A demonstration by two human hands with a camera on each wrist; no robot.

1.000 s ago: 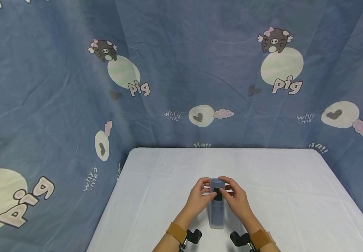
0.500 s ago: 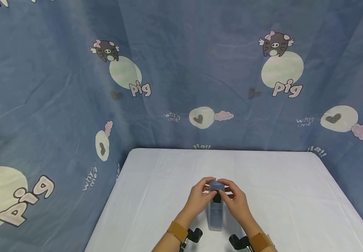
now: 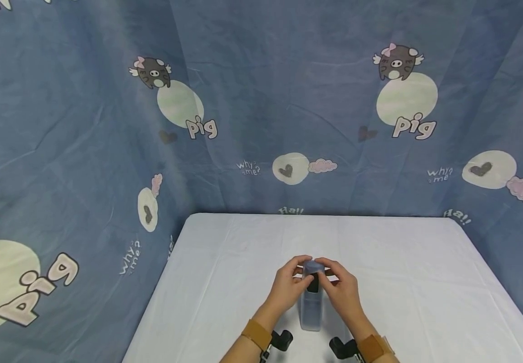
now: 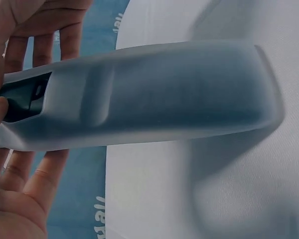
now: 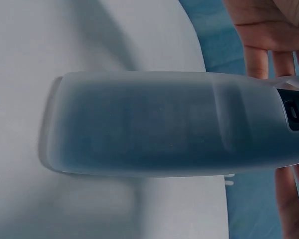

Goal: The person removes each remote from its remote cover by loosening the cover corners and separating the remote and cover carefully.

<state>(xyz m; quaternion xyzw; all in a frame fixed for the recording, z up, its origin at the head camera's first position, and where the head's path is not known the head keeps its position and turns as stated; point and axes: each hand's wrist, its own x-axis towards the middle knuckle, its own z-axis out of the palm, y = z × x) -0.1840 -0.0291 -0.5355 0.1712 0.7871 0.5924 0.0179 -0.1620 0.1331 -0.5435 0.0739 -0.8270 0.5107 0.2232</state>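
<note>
A long translucent grey-blue sleeve [image 3: 311,308] is held upright-looking between both hands in the head view, its far end up at the fingertips. A dark insert [image 4: 27,97] with a small slot shows through an opening near that end. My left hand [image 3: 286,282] pinches the sleeve from the left, thumb at the opening's edge, fingers behind it. From the right, my right hand [image 3: 342,288] grips the same end, its thumb beside the left one. In the right wrist view the sleeve [image 5: 139,124] stretches toward the table, its free end over the white cloth.
A white-covered table [image 3: 225,262] lies beneath, its far edge meeting a blue printed curtain [image 3: 252,101]. Tan wrist straps [image 3: 256,334] with black camera mounts [image 3: 282,340] sit on both wrists, near the sleeve's lower end.
The left fingertips have shifted slightly up to the sleeve's far end, and the right fingertips lie a little lower. Both hands still hold the sleeve in nearly the same place.
</note>
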